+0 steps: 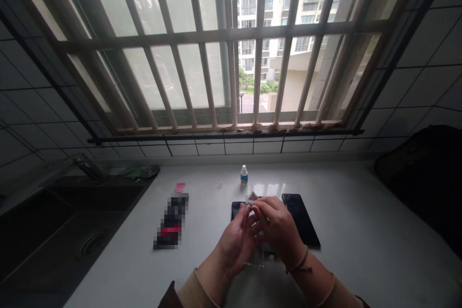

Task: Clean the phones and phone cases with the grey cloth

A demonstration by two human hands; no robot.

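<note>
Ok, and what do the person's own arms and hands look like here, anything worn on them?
Both hands are bare, with no gloves: left hand, right hand. Each arm wears a long tan sleeve ending in a snug cuff partway up the forearm: left sleeve, right sleeve. A thin dark cord bracelet circles the right wrist. No watch shows; rings are too small to tell.

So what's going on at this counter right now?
A person stands at a white countertop under a barred window. Their left hand and right hand together hold a clear thin plastic sheet above a dark flat phone, pinching something small at the sheet's top edge. A second black phone lies just to the right, a small white bottle stands behind, and a dark sink sits at left.
</note>
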